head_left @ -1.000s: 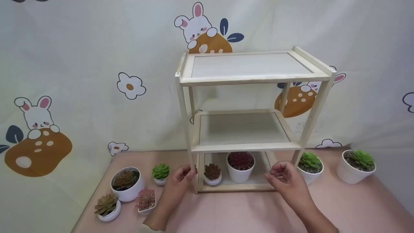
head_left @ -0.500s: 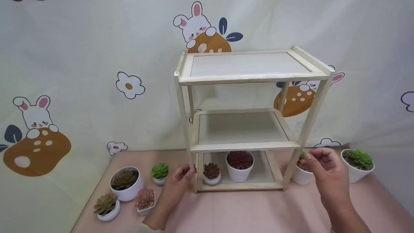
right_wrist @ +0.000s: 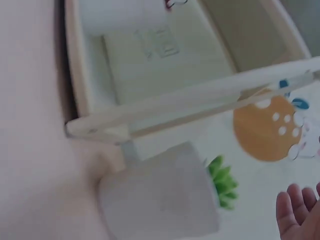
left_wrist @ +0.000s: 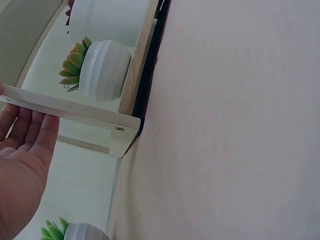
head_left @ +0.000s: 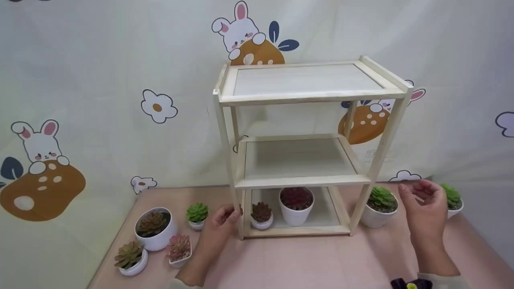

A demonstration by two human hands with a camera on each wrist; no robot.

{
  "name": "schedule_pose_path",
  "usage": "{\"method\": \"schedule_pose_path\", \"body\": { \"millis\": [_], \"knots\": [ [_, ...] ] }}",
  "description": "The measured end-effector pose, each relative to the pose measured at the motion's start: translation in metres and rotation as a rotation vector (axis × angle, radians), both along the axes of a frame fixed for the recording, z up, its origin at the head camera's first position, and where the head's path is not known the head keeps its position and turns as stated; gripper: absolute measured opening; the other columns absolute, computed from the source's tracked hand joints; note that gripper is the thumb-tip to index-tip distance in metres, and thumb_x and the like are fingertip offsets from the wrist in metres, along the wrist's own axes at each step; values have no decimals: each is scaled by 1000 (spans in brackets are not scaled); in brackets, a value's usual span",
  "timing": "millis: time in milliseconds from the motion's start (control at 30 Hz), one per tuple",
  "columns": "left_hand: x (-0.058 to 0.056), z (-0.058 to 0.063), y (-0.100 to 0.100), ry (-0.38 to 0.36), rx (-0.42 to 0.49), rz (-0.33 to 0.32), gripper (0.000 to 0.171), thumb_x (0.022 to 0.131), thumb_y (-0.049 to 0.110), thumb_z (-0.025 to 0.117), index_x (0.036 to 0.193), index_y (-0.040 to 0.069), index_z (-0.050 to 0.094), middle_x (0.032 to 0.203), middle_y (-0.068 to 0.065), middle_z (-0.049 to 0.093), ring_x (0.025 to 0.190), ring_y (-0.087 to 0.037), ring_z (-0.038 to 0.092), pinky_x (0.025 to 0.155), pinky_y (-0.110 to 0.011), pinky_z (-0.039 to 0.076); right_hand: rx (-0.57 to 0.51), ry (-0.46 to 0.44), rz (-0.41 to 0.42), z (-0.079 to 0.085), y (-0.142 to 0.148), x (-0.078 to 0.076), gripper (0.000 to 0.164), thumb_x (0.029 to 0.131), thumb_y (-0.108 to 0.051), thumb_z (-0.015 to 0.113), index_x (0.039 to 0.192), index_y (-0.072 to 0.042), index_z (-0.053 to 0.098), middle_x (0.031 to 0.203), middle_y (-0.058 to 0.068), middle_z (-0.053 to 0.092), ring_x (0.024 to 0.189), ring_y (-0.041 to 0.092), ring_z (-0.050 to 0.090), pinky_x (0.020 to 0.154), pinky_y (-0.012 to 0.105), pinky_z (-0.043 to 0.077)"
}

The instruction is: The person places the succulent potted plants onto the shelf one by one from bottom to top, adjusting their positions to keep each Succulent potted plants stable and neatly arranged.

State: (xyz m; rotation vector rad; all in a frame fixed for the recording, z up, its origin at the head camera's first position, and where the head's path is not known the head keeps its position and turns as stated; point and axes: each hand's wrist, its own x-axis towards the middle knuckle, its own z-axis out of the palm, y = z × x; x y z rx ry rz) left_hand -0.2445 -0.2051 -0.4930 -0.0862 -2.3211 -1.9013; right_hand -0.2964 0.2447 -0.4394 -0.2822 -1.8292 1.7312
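In the head view a three-tier wooden shelf (head_left: 301, 181) stands on the pink table. My left hand (head_left: 220, 230) grips its front left leg near the bottom, as the left wrist view also shows, with fingertips (left_wrist: 46, 131) hidden behind the leg (left_wrist: 70, 116). My right hand (head_left: 427, 212) is in the air right of the shelf, fingers loosely curled, holding nothing. It partly covers the far right green succulent (head_left: 451, 196); another potted green succulent (head_left: 379, 206) stands between hand and shelf. On the bottom tier sit a small brown succulent (head_left: 262, 216) and a larger dark red succulent (head_left: 296, 206).
Left of the shelf stand a small green succulent (head_left: 196, 214), a brown one in a big white pot (head_left: 156, 230), a pink one (head_left: 179, 249) and an olive-brown one (head_left: 130, 259). A bunny-print cloth (head_left: 100, 92) hangs behind. A black object (head_left: 411, 283) shows by the right sleeve.
My right hand has left the shelf's front right leg and moved right, past the nearer green succulent to in front of the far one. My left hand stays at the left leg.
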Motion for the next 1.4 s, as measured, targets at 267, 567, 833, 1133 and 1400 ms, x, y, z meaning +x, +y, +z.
{"method": "schedule_pose_path", "body": {
  "millis": [267,567,833,1133,1400],
  "knots": [
    [-1,-1,0,5,-20,9,41,93,42,59,122,13,62,118,-5,65,117,-19,56,100,-37,45,160,-239,214,-31,16,-15,89,89,-31,68,154,-12,10,153,14,27,140,28,30,115,36,27],
    [-1,-1,-1,-7,-4,4,41,92,45,60,121,16,62,119,-7,64,118,-19,56,101,-39,45,196,-364,411,-54,24,-21,102,89,-36,69,153,-9,-6,158,20,14,144,35,19,116,43,25],
    [-1,-1,0,-15,20,6,47,93,40,61,124,4,59,117,-11,64,114,-20,57,94,-31,48,15,-292,522,-67,22,-25,94,88,-17,71,153,-6,4,153,11,24,136,15,34,107,17,34],
    [-1,0,0,-5,-8,8,47,93,42,60,125,6,59,117,-8,64,114,-20,58,93,-30,49,75,-232,520,-75,22,-24,78,82,-12,75,144,-4,29,129,-4,47,111,-1,49,91,9,40],
    [-2,-2,0,-20,-19,19,47,92,45,60,124,10,60,118,-7,64,116,-20,57,98,-37,47,203,-310,494,-75,24,-24,96,79,-19,80,150,-3,18,146,14,34,119,4,41,90,5,36]
  ]
}}
